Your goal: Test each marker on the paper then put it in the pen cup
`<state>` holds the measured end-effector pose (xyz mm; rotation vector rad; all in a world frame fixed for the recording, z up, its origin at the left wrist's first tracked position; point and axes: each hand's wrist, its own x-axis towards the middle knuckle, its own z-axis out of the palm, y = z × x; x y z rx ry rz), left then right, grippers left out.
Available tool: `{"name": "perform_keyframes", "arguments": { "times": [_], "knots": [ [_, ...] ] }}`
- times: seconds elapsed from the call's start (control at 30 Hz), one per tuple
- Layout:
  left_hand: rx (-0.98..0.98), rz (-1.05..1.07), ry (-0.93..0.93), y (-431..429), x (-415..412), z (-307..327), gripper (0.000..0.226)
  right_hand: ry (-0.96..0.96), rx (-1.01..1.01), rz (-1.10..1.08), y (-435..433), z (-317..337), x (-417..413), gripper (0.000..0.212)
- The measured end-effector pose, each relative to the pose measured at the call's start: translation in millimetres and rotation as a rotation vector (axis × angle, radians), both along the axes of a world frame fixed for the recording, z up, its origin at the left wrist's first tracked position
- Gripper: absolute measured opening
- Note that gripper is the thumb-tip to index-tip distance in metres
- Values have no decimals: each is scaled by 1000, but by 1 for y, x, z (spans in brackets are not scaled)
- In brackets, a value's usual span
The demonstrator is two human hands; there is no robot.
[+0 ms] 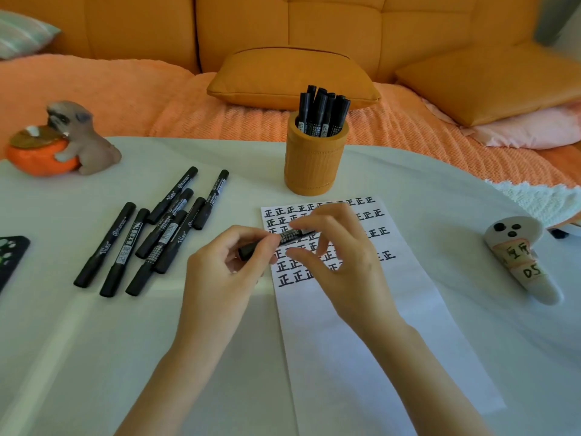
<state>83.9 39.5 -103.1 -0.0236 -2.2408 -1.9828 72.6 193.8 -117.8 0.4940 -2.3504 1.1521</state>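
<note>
A black marker (290, 238) lies level between both hands above the white paper (361, 325). My left hand (226, 269) pinches its left end. My right hand (339, 247) grips the right part with thumb and fingers, hiding that end. Rows of black written characters fill the paper's upper half. The orange pen cup (314, 162) stands upright just beyond the paper with several black markers (322, 111) standing in it. Several more black markers (157, 231) lie loose in a pile on the table to the left.
A dog figurine with an orange bowl (63, 140) sits at the far left. A white ghost-shaped object with labels (518, 256) lies at the right. A dark object (9, 256) pokes in at the left edge. An orange sofa with cushions (292, 77) runs behind the table.
</note>
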Motion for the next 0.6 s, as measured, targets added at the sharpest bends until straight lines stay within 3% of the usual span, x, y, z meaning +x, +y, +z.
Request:
{"name": "perform_keyframes", "arguments": {
  "times": [0.13,0.3,0.4,0.6],
  "knots": [
    [-40,-25,10,2,1,0,14,96,129,15,-7,-4,-2,13],
    [32,-28,-11,-1,-3,-3,45,78,43,-23,-8,-1,-7,13],
    [25,-3,-21,-6,-9,-6,36,74,-108,-97,-7,13,-20,17],
    [-162,19,0,-17,-11,-14,22,227,-278,-174,1,49,-82,51]
  ]
}}
